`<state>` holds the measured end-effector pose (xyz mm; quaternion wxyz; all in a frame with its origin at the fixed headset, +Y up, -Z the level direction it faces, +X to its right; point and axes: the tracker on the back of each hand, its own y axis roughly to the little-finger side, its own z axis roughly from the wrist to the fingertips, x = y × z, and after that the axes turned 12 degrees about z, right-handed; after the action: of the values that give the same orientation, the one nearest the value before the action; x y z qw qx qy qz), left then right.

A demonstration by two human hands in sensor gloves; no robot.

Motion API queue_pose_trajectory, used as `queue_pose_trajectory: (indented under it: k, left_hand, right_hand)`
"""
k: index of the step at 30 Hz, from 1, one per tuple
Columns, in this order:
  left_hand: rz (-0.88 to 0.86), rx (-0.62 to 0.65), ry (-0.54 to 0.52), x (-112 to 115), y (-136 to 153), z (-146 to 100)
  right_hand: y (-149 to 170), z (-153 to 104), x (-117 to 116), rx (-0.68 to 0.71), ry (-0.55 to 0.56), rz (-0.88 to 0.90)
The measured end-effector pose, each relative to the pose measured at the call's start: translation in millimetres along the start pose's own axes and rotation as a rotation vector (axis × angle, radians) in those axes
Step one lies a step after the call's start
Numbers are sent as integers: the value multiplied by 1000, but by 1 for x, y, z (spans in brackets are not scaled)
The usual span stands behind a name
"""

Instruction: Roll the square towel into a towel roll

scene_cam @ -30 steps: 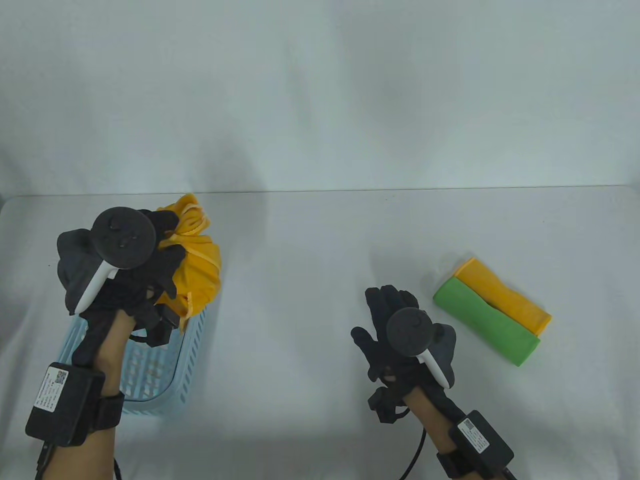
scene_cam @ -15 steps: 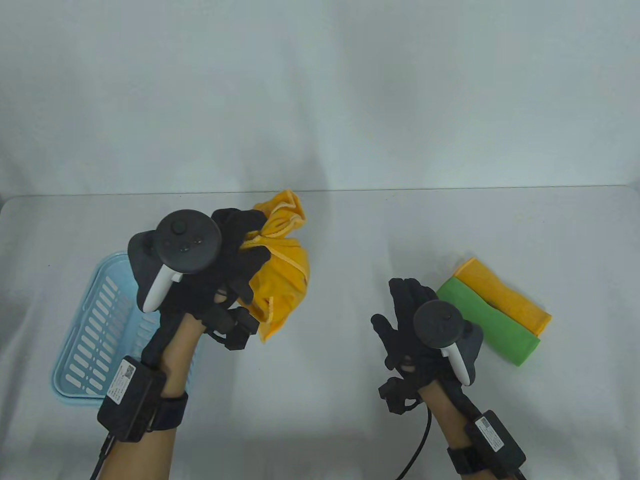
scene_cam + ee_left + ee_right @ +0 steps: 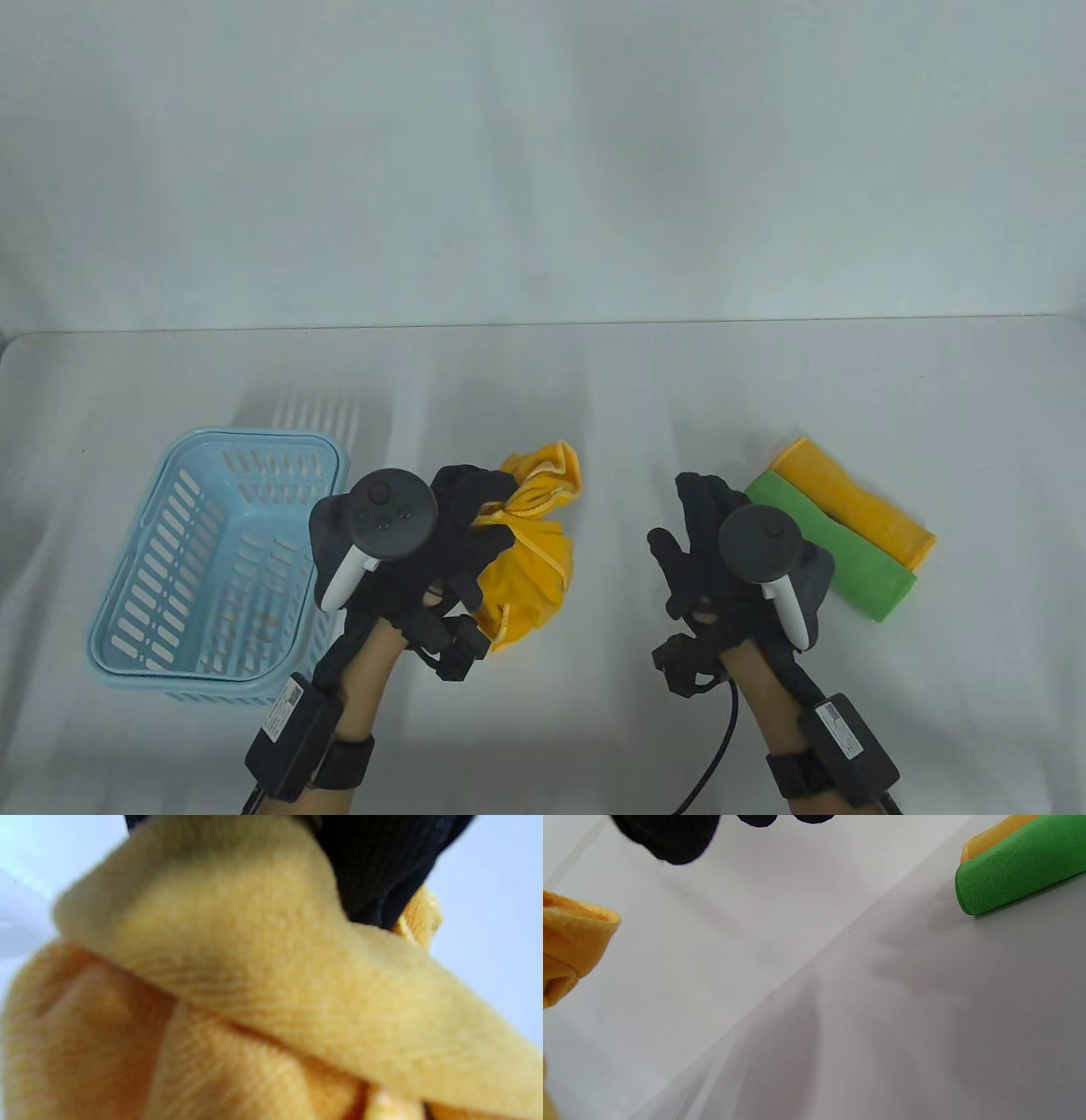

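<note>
A crumpled yellow towel (image 3: 530,552) hangs bunched from my left hand (image 3: 462,531), whose fingers grip its upper part just above the table, left of centre. In the left wrist view the yellow towel (image 3: 237,993) fills nearly the whole frame under the dark glove. My right hand (image 3: 700,531) hovers to the right with its fingers loosely spread and holds nothing. Only its fingertips (image 3: 670,836) show at the top of the right wrist view, where an edge of the yellow towel (image 3: 572,938) shows at the left.
A light blue slatted basket (image 3: 216,560) stands at the left of the table. Two finished rolls, a green one (image 3: 836,548) and a yellow one (image 3: 857,501), lie side by side at the right; the green roll (image 3: 1018,861) also shows close by in the right wrist view.
My left hand has carried the yellow towel out of the basket, rightward and down toward the table's middle. The right hand has drifted slightly to the right.
</note>
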<state>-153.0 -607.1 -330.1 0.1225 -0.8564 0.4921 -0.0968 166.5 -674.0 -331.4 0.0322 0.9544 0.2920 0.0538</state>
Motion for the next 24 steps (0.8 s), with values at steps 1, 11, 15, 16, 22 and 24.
queue_pose_trajectory:
  k: [1, 11, 15, 16, 22, 24]
  left_hand:
    - [-2, 1, 5, 2, 2, 0]
    - [39, 64, 103, 23, 10, -7]
    - [17, 97, 119, 25, 9, -7]
    - [8, 103, 124, 26, 9, -7]
    - [-6, 150, 165, 29, 5, -6]
    - [3, 159, 176, 31, 4, -6]
  right_hand:
    - [1, 0, 0, -2, 0, 0]
    - [3, 3, -11, 22, -88, 43]
    - [7, 3, -21, -25, -218, 219]
    - [8, 3, -23, -46, -243, 260]
    - [14, 10, -36, -129, -452, 545]
    - [14, 10, -39, -151, -510, 604]
